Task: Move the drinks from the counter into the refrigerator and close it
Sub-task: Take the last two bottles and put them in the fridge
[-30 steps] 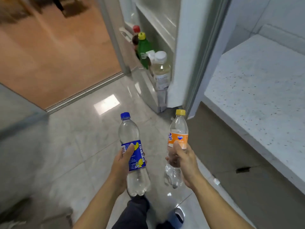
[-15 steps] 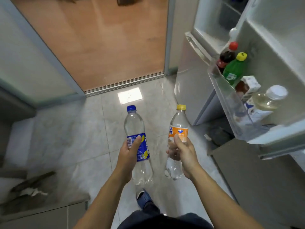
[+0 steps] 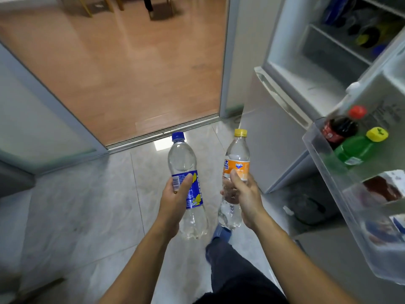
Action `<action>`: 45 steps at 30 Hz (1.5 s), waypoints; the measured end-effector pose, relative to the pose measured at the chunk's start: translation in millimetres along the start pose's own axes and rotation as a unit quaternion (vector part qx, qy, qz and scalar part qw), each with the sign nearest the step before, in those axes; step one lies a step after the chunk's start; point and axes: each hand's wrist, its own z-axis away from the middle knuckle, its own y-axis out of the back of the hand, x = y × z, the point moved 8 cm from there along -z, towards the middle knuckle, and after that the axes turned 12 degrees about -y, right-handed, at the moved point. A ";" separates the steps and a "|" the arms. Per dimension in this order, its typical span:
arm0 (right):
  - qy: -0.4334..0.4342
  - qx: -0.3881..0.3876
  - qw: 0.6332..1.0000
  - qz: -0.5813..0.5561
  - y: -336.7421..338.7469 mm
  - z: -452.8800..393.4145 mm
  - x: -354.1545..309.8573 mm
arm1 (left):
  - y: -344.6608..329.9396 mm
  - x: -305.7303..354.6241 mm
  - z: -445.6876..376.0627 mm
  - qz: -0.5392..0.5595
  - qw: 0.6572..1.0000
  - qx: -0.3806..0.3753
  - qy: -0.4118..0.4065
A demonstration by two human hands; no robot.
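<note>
My left hand [image 3: 175,200] grips a clear Pepsi bottle [image 3: 183,159] with a blue cap and blue label, held upright over the floor. Just to its right, my right hand [image 3: 245,198] holds a clear Fanta bottle [image 3: 237,154] with a yellow cap and orange label, also upright. The refrigerator [image 3: 306,80] stands open at the upper right, with shelves inside. Its door rack [image 3: 328,172] at the right edge holds a dark cola bottle [image 3: 341,126] with a red cap, a green bottle [image 3: 355,148] with a yellow cap and cartons.
Grey tiled floor [image 3: 87,205] lies under me. A sliding-door track [image 3: 162,130] leads to a wooden floor beyond. The closed lower fridge door [image 3: 269,132] is right of the bottles. My leg and blue shoe [image 3: 221,233] show below.
My view has swung further toward the fridge, bringing the open compartment and door rack closer. Both hands keep their bottles, held slightly higher.
</note>
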 end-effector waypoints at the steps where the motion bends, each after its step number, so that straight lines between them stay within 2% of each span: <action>1: 0.000 0.001 1.000 -0.005 -2.6 -16.2 -11.4 | -7.4 5.6 -19.1 -0.006 1.000 -0.004 -0.003; 9: 0.015 0.025 0.999 -0.045 2.9 -122.1 -113.3 | -81.5 55.7 -155.7 -0.018 0.999 -0.047 -0.008; 22: 0.027 0.186 0.975 -0.117 38.2 -232.7 -196.0 | -196.0 78.4 -333.1 -0.027 0.981 -0.192 0.017; 29: 0.076 0.297 0.936 -0.173 46.1 -249.6 -249.9 | -266.6 126.7 -402.1 -0.006 0.936 -0.353 0.022; 35: 0.133 0.397 0.883 -0.212 77.0 -238.7 -293.2 | -356.6 172.2 -414.8 0.023 0.883 -0.468 -0.003; 40: 0.203 0.464 0.837 -0.206 128.4 -218.3 -336.4 | -441.8 205.5 -402.3 0.047 0.848 -0.525 -0.055; 45: 0.264 0.532 0.783 -0.183 181.2 -194.0 -398.1 | -518.9 257.7 -382.1 0.059 0.809 -0.566 -0.146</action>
